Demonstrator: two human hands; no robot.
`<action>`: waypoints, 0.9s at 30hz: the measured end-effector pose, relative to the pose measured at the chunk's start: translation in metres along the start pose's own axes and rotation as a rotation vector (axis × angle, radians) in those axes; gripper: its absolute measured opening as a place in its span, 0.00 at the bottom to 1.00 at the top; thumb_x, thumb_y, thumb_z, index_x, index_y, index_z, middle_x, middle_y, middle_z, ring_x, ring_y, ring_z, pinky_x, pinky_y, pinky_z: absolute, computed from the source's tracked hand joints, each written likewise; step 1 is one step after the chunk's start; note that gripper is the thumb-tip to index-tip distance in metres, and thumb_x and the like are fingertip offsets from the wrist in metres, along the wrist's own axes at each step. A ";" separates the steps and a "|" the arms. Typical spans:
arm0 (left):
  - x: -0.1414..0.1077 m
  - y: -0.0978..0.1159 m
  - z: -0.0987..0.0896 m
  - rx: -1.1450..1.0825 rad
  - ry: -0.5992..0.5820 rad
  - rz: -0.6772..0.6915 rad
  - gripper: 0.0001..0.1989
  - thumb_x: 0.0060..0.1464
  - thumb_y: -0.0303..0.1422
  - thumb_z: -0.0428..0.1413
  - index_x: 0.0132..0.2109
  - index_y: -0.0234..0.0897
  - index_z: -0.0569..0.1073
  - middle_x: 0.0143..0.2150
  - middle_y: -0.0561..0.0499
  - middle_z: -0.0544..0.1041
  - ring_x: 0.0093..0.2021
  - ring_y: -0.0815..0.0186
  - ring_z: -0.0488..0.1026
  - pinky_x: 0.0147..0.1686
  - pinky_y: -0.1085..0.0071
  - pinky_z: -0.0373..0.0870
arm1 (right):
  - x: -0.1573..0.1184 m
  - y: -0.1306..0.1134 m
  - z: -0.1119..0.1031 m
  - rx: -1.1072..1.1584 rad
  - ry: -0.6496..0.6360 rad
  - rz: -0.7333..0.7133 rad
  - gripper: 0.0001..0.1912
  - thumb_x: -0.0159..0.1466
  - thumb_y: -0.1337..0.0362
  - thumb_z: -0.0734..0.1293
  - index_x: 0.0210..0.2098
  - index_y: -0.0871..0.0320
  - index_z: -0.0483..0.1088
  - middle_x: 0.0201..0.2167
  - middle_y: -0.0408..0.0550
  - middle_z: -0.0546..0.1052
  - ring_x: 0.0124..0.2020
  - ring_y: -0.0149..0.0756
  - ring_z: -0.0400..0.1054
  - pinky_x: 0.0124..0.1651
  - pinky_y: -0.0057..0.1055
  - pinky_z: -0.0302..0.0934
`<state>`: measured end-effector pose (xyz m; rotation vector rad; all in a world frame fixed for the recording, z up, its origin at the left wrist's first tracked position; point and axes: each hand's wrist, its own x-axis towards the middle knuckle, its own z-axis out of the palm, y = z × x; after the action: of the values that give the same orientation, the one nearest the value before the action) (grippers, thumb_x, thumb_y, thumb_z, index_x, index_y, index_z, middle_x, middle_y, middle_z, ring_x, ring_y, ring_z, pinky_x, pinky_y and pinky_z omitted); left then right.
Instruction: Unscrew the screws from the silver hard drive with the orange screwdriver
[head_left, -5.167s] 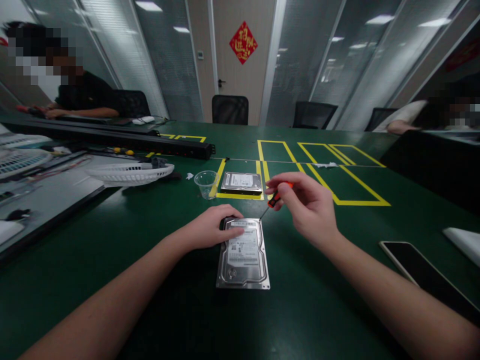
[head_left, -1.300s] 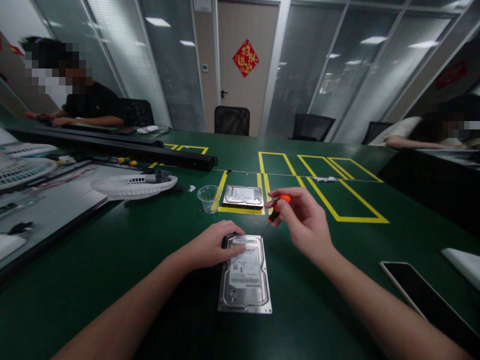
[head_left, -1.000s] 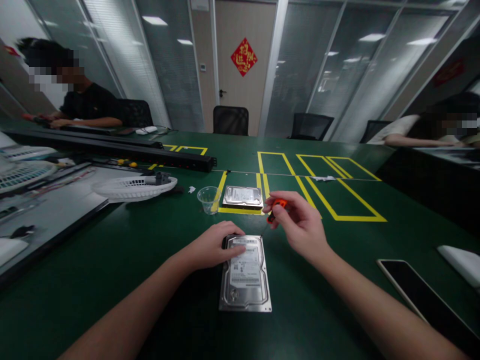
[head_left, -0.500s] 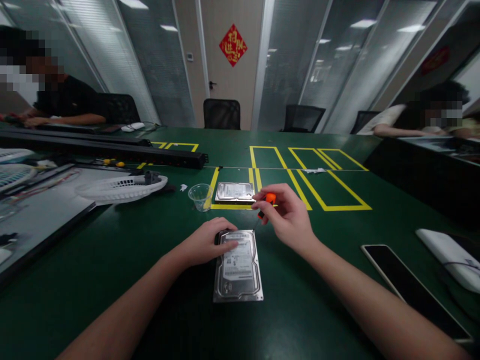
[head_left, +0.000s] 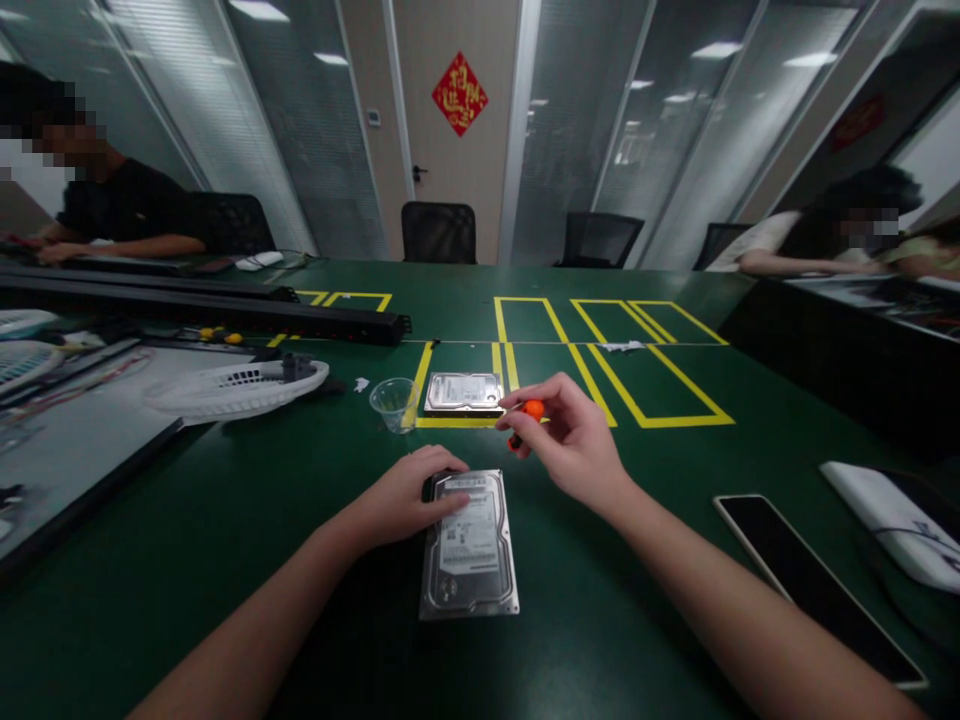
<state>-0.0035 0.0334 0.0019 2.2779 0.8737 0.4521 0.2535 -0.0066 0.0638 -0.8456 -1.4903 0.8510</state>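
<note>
A silver hard drive point(head_left: 472, 560) with a white label lies on the green table in front of me. My left hand point(head_left: 420, 490) grips its upper left side, thumb across the label and fingers over the far edge. In my right hand point(head_left: 574, 440) is a screwdriver point(head_left: 533, 410) with an orange and black handle, pinched between thumb and fingers. It is above and to the right of the drive's far right corner; its shaft is hard to make out. Behind sits a second hard drive point(head_left: 465, 391), with a clear plastic cup point(head_left: 394, 405) to its left.
Yellow tape point(head_left: 675, 422) marks boxes on the table. A phone point(head_left: 810, 585) and a white device point(head_left: 892, 525) lie at right. At left are a white racket-like frame point(head_left: 232, 392), a grey panel point(head_left: 90, 420) and long black bars point(head_left: 322, 318). Two people sit across the table.
The screwdriver has tilted and its tip has come away from the drive's far right corner. My left hand keeps its hold. The whole view has shifted slightly.
</note>
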 end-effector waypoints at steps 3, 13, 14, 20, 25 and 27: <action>0.000 0.000 0.000 -0.006 -0.002 -0.008 0.14 0.68 0.42 0.61 0.56 0.42 0.79 0.54 0.46 0.80 0.54 0.54 0.77 0.54 0.58 0.73 | -0.001 0.000 -0.001 -0.044 -0.042 0.009 0.10 0.71 0.58 0.74 0.46 0.55 0.74 0.44 0.49 0.80 0.38 0.36 0.79 0.31 0.29 0.76; 0.000 0.001 0.001 -0.017 0.012 -0.006 0.15 0.68 0.43 0.61 0.56 0.42 0.79 0.55 0.45 0.80 0.53 0.53 0.76 0.54 0.57 0.74 | 0.016 -0.014 -0.006 -0.057 -0.238 0.111 0.12 0.76 0.55 0.66 0.50 0.55 0.75 0.45 0.49 0.78 0.40 0.34 0.77 0.43 0.34 0.80; 0.000 0.001 0.000 -0.018 0.011 -0.008 0.15 0.68 0.43 0.61 0.56 0.42 0.79 0.55 0.45 0.80 0.53 0.53 0.76 0.54 0.57 0.74 | 0.018 -0.016 -0.005 -0.041 -0.223 0.132 0.10 0.73 0.56 0.70 0.47 0.56 0.75 0.43 0.49 0.78 0.39 0.34 0.77 0.41 0.33 0.80; 0.000 0.002 0.000 -0.022 -0.004 -0.026 0.14 0.68 0.41 0.62 0.56 0.42 0.79 0.54 0.45 0.80 0.53 0.54 0.76 0.54 0.58 0.74 | 0.017 -0.014 -0.002 0.000 -0.132 0.113 0.11 0.68 0.58 0.75 0.44 0.56 0.74 0.43 0.47 0.79 0.35 0.32 0.76 0.33 0.28 0.78; -0.001 0.002 0.000 -0.030 0.003 -0.011 0.14 0.68 0.40 0.62 0.57 0.43 0.79 0.54 0.46 0.79 0.54 0.54 0.76 0.54 0.58 0.73 | 0.019 -0.010 -0.011 -0.013 -0.236 0.101 0.13 0.76 0.56 0.66 0.52 0.55 0.77 0.46 0.50 0.79 0.39 0.34 0.78 0.42 0.35 0.81; -0.002 0.003 -0.001 -0.034 0.003 -0.011 0.14 0.68 0.40 0.62 0.57 0.43 0.78 0.55 0.46 0.79 0.54 0.54 0.76 0.55 0.58 0.73 | 0.020 -0.011 -0.014 -0.010 -0.257 0.105 0.14 0.77 0.55 0.64 0.54 0.55 0.77 0.47 0.51 0.79 0.40 0.35 0.78 0.44 0.38 0.82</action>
<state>-0.0038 0.0309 0.0039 2.2407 0.8737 0.4618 0.2653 0.0069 0.0837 -0.8517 -1.6850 1.0626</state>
